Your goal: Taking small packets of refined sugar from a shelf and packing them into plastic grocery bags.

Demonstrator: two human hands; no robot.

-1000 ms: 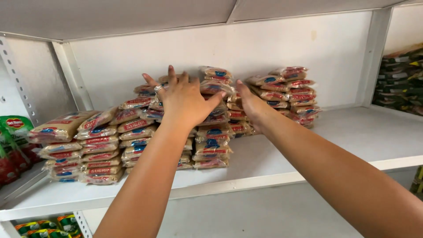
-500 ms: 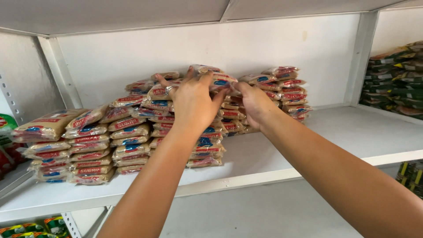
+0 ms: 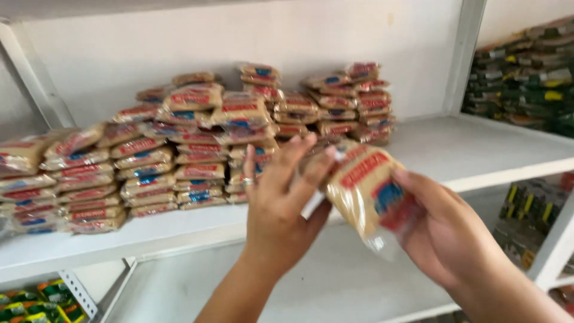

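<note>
While shelved, crinkly packets (image 3: 179, 149) (flat) surround hands (image 3: 281, 209).

My left hand (image 3: 281, 215), centre of frame: bare, no glove, no sleeve on the forearm running to the bottom edge. One thin silver-ish ring on a finger, approx. mid-left of the hand; too blurred to tell any stone or pattern. Nails short, unpainted as far as I can see. My right hand (image 3: 448, 239), lower right of frame: also bare, no ring, watch or band visible, forearm uncovered to the corner.
</note>
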